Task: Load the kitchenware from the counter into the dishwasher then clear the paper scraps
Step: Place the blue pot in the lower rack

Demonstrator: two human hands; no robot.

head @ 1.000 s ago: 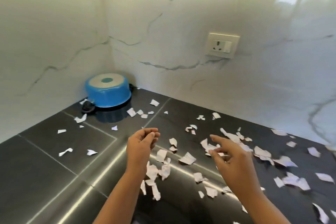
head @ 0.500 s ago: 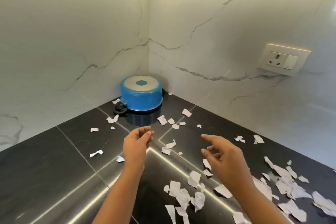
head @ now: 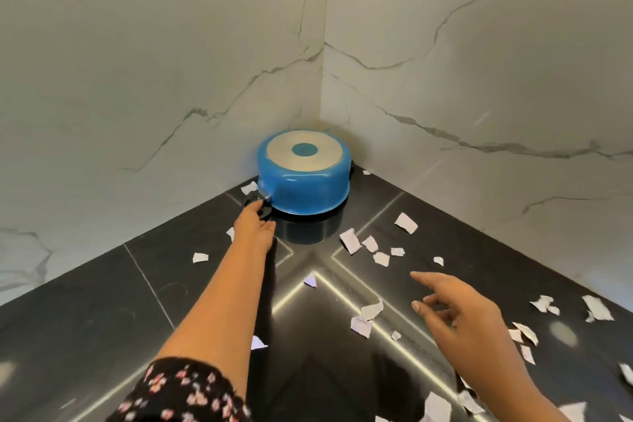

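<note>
A blue pot (head: 305, 188) stands upside down in the far corner of the black counter (head: 102, 301). Its black side handle (head: 264, 211) points toward me. My left hand (head: 255, 228) stretches out to that handle; the fingertips touch it and the thumb sticks out to the right. My right hand (head: 459, 312) hovers above the counter at the right, fingers loosely spread and holding nothing. Torn white paper scraps (head: 349, 240) lie scattered over the counter, mostly to the right of the pot and around my right hand.
White marble walls (head: 171, 79) meet in the corner right behind the pot. One scrap (head: 249, 187) lies between the pot's handle and the left wall. More scraps (head: 597, 308) lie along the right edge of view.
My left hand has reached forward from mid-counter to the pot's handle. The view has moved closer to the corner. My right hand stays low at the right, still holding nothing.
</note>
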